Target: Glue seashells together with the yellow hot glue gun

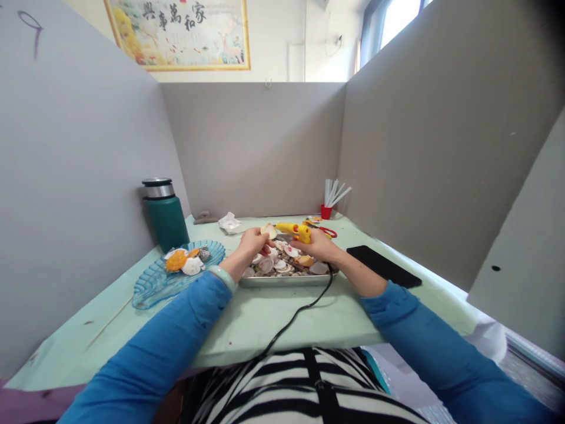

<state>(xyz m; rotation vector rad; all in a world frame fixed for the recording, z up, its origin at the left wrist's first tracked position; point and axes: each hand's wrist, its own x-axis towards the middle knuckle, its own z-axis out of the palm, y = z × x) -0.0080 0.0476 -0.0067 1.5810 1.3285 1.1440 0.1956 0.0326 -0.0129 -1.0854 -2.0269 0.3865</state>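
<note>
My left hand [255, 244] pinches a pale cream seashell [268, 231], held up above the far left part of a metal tray [282, 282]. In my right hand [318, 244] is a yellow hot glue gun [295, 231], its nozzle pointing left at the shell, close to it; whether they touch I cannot tell. A black cord [300, 310] runs from the glue gun over the tray's front rim towards my lap. Many loose shells [282, 264] in white, pink and orange fill the tray below both hands.
Left, a blue scalloped glass plate [152, 294] holds orange and white shells, beside a green bottle [166, 218] and a thin stick [108, 323]. Right lies a black flat slab [383, 266]. Behind are red-handled scissors [327, 232], a red cup [326, 212] of glue sticks and crumpled white wrapping [229, 222]. Grey partitions enclose the table.
</note>
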